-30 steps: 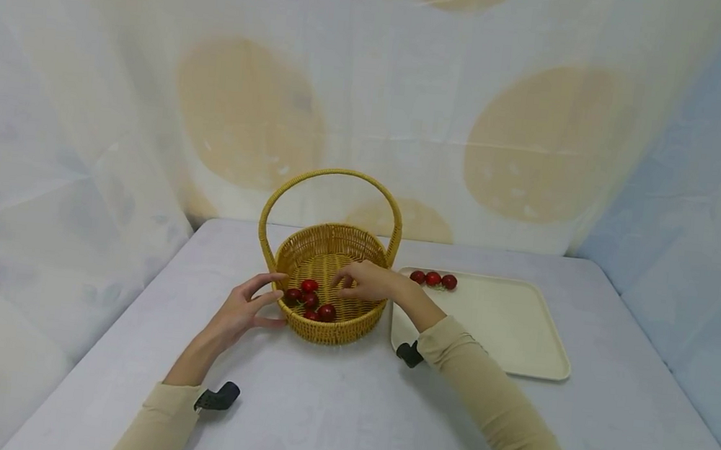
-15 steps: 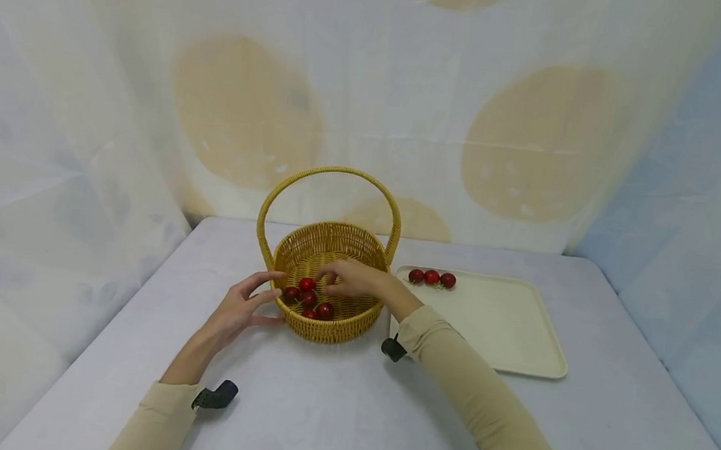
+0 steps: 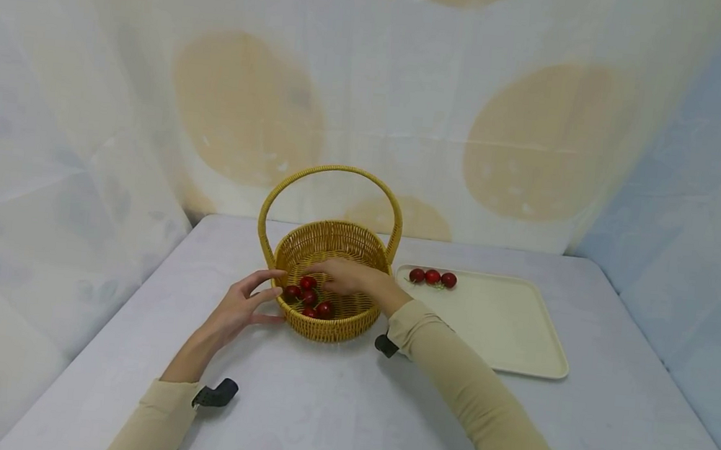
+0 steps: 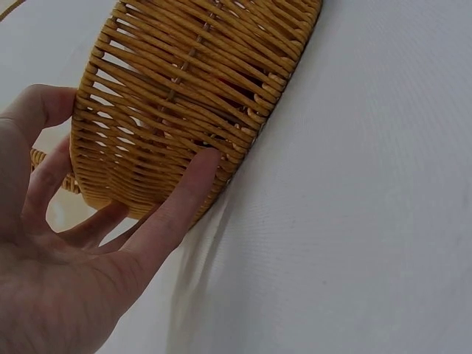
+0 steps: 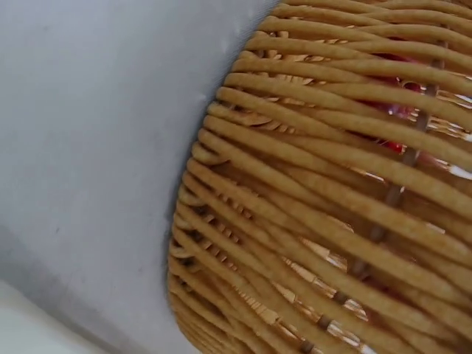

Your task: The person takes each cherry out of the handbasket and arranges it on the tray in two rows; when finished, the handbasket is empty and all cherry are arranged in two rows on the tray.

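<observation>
A yellow wicker basket (image 3: 327, 332) with a tall hoop handle stands on the table, several dark red cherries (image 3: 324, 310) gathered at its left near side. My left hand (image 3: 242, 308) holds the basket's left side. In the left wrist view, the left thumb (image 4: 193, 184) lies low on the woven outer wall and a finger reaches the rim. My right hand (image 3: 349, 277) is inside the basket, its index finger stretched out just beyond the farthest cherry and nothing in its grasp. The right wrist view shows the basket wall (image 5: 295, 184), which hides the right hand.
To the right of the basket lies a cream rectangular tray (image 3: 500, 333) with three cherries (image 3: 433, 277) lined up in its far left corner. The right forearm (image 3: 469, 387) crosses over the tray's near left part. A patterned curtain (image 3: 371, 110) hangs behind the table.
My right hand has moved left inside the basket, from its right part to close beside the cherries. The left hand keeps its place on the basket.
</observation>
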Motion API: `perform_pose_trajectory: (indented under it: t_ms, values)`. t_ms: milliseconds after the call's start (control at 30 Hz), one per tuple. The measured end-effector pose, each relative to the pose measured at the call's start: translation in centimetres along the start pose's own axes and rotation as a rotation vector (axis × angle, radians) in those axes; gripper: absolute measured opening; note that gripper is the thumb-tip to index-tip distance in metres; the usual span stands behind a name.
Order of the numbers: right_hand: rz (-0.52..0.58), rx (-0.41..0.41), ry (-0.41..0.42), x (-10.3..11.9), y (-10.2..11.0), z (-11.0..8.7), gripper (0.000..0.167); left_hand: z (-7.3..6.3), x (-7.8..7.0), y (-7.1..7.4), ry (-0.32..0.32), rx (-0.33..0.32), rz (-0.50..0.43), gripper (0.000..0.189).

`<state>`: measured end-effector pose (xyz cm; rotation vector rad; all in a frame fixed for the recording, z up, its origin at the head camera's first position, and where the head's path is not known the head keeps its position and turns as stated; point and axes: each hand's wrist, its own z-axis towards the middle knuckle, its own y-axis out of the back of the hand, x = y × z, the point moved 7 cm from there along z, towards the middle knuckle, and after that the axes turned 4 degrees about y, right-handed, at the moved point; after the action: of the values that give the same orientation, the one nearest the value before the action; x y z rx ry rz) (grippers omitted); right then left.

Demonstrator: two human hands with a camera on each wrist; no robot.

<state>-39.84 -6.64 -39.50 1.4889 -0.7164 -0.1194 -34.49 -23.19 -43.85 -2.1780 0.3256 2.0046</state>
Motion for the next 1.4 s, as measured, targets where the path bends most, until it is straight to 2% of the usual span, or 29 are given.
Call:
perform_pose_trajectory:
  t_ms: [100,300,500,733,1100,1400]
  values:
    - [0.004,0.018,0.004,0.2,-0.1,0.1,0.049,-0.1,-0.1,0.0,-0.001,-0.003,0.009,0.058]
    - [0.001,0.038,-0.044,0.1,-0.3,0.0,0.045,0.0,0.0,-0.1,-0.006,-0.004,0.017,0.060]
    - [0.062,0.014,-0.071,-0.2,-0.1,-0.1,0.036,0.1,0.0,-0.1,-0.004,-0.013,0.021,0.060]
    - [0.059,-0.008,-0.095,-0.9,0.1,-0.2,0.027,0.2,0.1,-0.1,-0.007,-0.011,0.015,0.059]
    - [0.083,-0.047,-0.093,-1.1,0.1,-0.4,0.026,0.0,0.2,0.1,0.007,-0.019,0.019,0.060]
    - [0.083,-0.096,-0.109,-1.3,1.6,-2.2,0.032,0.0,0.0,-0.1,-0.001,-0.013,0.011,0.059]
